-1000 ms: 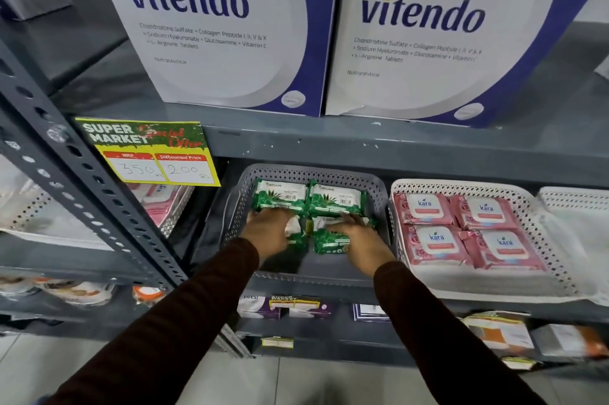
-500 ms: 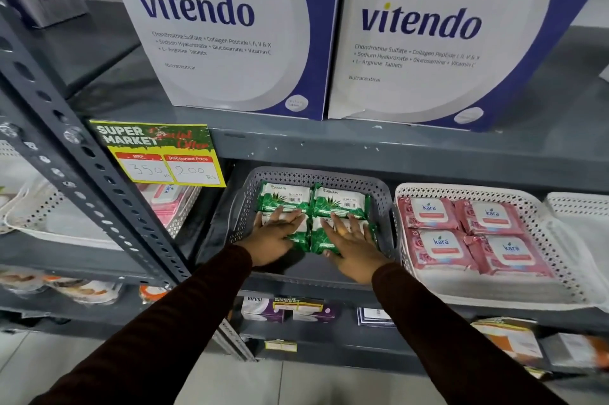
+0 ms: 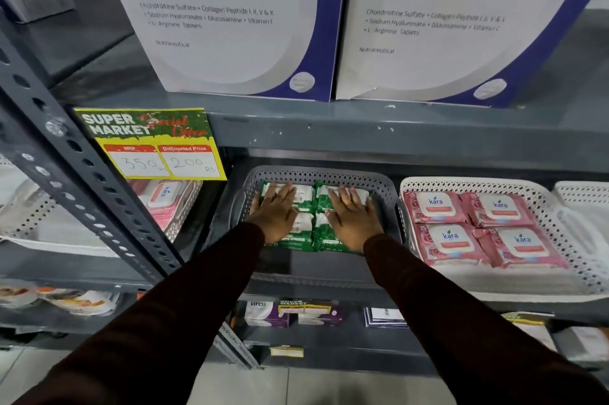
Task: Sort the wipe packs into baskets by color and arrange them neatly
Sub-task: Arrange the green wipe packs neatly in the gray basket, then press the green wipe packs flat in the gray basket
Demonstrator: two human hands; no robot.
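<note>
4 green wipe packs (image 3: pixel 304 203), 4 pink wipe packs (image 3: pixel 451 238), 2 Vitendo boxes (image 3: pixel 217 18), 2 hands (image 3: pixel 275 216).

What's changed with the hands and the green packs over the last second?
Both hands, left hand and right hand, slid forward and flattened on the green packs, pushing them deeper into the grey basket. Nothing grasped. The pink packs stayed put.

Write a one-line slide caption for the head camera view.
Both hands, left and right, press flat on green wipe packs in the grey basket, beside pink packs in a white basket.
</note>
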